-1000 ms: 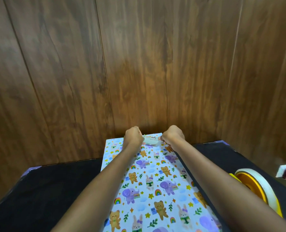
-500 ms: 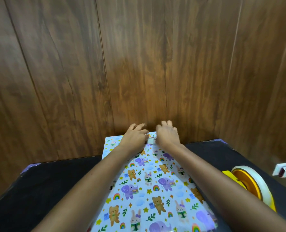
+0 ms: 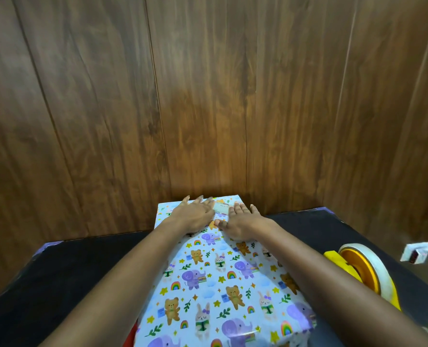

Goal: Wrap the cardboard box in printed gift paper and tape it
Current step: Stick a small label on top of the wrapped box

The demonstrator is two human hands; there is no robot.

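1. One black table top (image 3: pixel 58 284) fills the left side, backed by a brown wood-panel wall (image 3: pixel 208 96).
2. The left hand (image 3: pixel 195 216) lies palm down on the far end of the parcel, its fingers straight and slightly apart, pressing flat and gripping nothing.
3. The gift paper (image 3: pixel 220 284), pale blue with bears, rabbits, elephants and rainbows, hides the cardboard box, which lies mid-table and runs lengthwise from the person to the wall.
4. A glossy strip of tape (image 3: pixel 221 209) sits on the paper between both hands, beside their fingertips.
5. The right hand (image 3: pixel 243 222) also lies palm down, fingers straight and close together, thumb out toward the left hand.
6. A yellow tape dispenser (image 3: pixel 365 274) stands on the table right of the parcel, apart from it.
7. A small white fitting (image 3: pixel 416 252) shows at the far right.
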